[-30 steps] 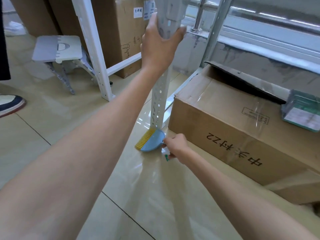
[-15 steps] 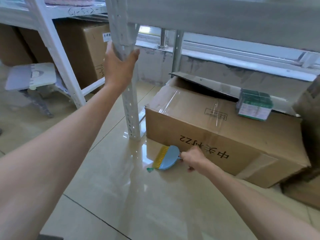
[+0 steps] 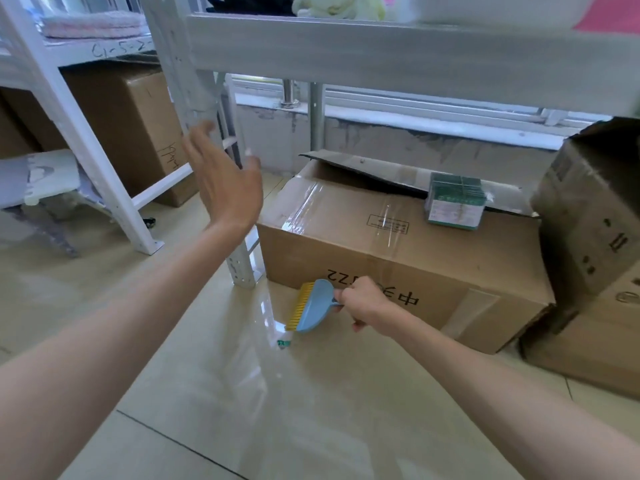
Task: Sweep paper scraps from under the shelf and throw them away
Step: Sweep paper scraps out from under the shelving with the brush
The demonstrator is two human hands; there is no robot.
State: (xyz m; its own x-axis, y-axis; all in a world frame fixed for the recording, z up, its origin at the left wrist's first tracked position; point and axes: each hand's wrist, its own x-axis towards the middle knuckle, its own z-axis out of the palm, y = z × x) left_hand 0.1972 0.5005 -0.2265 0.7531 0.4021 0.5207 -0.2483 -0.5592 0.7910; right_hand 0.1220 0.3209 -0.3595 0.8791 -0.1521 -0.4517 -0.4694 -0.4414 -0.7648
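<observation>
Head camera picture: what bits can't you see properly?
1. The handle of the brush: head view, wrapped inside the right hand.
2. The paper scrap by the bristles: too small to make out.
3. Whatever lies behind the cardboard box: hidden by the box.
4. The left hand: blurred; whether it touches the shelf post is unclear.
5. Things on the top shelf: cut off by the upper edge.

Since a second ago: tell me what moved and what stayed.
The left hand let go of the shelf post and is open beside it. The right hand keeps its grip on the brush, which moved from the post's foot to the front of the box. The box stayed put.
</observation>
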